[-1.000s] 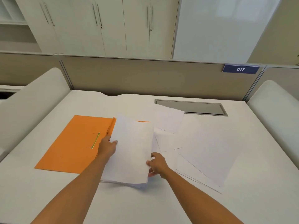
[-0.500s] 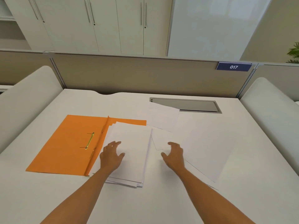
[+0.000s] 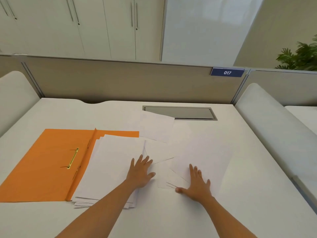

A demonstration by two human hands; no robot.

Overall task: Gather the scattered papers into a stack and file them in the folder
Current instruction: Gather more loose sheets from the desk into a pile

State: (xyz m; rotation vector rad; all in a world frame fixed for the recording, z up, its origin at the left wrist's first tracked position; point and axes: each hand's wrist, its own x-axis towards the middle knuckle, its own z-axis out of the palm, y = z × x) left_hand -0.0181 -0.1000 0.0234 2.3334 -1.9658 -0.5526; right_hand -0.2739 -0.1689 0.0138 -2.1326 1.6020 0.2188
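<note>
One stack [image 3: 109, 165] is lying on one open orange folder [image 3: 48, 162], left. I'm pressing my left hand [image 3: 139, 172] flat on its right edge, my right hand [image 3: 197, 185] flat on at least three loose sheets [image 3: 202, 155], with desk [image 3: 248, 177] stretching right.

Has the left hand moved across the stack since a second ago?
Yes. The left hand has moved right, away from the gold fastener of the folder, from the left edge of the paper stack to its right edge.
</note>
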